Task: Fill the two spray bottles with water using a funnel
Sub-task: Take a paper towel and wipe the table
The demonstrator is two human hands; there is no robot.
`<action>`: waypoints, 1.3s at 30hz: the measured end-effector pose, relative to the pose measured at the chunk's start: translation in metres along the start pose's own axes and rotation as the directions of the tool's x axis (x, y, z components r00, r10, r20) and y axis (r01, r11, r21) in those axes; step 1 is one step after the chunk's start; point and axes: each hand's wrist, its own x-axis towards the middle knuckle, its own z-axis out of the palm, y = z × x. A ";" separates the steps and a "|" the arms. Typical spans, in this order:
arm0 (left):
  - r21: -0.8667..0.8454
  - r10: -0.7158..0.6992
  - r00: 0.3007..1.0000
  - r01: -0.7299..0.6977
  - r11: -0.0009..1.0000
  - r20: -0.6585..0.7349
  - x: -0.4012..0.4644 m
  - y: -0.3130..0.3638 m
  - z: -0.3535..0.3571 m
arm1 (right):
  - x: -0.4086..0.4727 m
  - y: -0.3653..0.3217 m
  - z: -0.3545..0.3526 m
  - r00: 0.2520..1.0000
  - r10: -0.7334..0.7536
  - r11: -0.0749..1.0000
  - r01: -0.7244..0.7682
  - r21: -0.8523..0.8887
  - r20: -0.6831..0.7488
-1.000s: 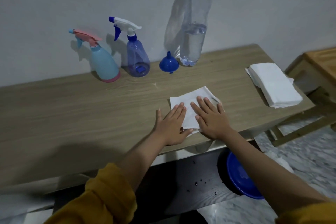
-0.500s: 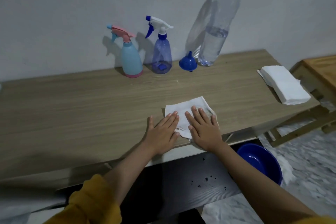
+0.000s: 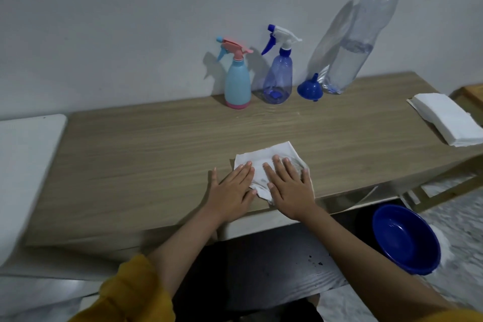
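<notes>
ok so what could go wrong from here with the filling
1. The tall water bottle is narrow and about half full; it stands right beside the funnel, so grabbing the funnel carelessly could tip it.
2. Both spray bottles, light blue and clear blue, still have their trigger heads on; these must come off first, and the light bottles could topple while twisting.
3. The tissue under the left hand and right hand already looks damp, so it may absorb little of any new spill.

Bare tabletop (image 3: 156,154) ahead; bottles (image 3: 278,78) along back wall (image 3: 130,21)
</notes>
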 end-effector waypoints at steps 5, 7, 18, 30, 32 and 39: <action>0.005 -0.043 0.999 0.043 0.999 -0.020 -0.030 -0.034 -0.003 | 0.005 -0.046 0.006 0.998 -0.037 0.999 0.037 -0.002 0.040; -0.007 -0.067 0.997 0.066 0.998 -0.025 -0.042 -0.047 -0.005 | 0.007 -0.065 0.005 0.999 -0.049 0.999 0.050 -0.007 0.021; -0.123 -0.270 0.962 0.264 0.957 -0.034 -0.101 -0.089 -0.015 | 0.006 -0.150 0.014 0.961 -0.274 0.915 0.270 0.299 -0.031; -0.720 -0.392 0.899 0.139 0.680 -0.197 -0.104 -0.034 -0.032 | -0.028 -0.130 -0.029 0.969 0.058 0.342 0.208 0.916 -0.242; -0.763 -0.403 0.889 0.102 0.639 -0.219 -0.096 -0.009 -0.033 | -0.037 -0.110 -0.039 0.963 0.096 0.284 0.214 0.935 -0.250; -0.850 -0.462 0.848 0.026 0.526 -0.260 -0.051 0.102 -0.029 | -0.084 0.003 -0.061 0.899 0.301 0.357 0.202 0.912 -0.317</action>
